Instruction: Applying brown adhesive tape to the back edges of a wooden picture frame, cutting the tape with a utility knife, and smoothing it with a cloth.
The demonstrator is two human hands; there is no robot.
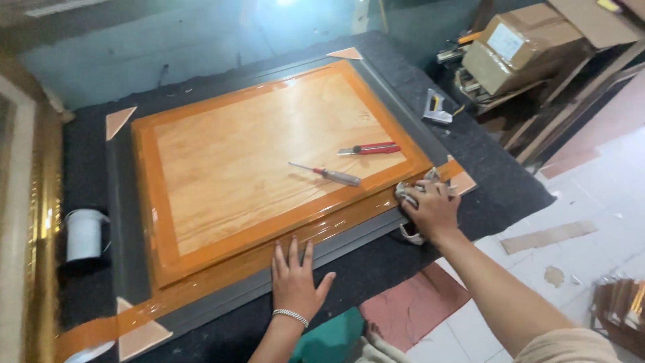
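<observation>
A large picture frame lies face down on a black-covered table (484, 175), its wooden backing board (269, 154) edged with glossy brown tape (222, 272). My left hand (293, 277) rests flat, fingers spread, on the taped near edge and grey frame rail. It wears a silver bracelet. My right hand (430, 208) presses a crumpled grey cloth (408, 195) against the taped near-right corner. On the board lie a screwdriver (329, 173) and a red utility knife (369, 148).
Cardboard corner protectors (118, 121) sit on the frame corners. A staple gun (437, 109) lies on the table at the right, a white tape roll (84, 235) at the left. Cardboard boxes (517, 47) stand at back right. A gilt frame (33, 222) leans at the left edge.
</observation>
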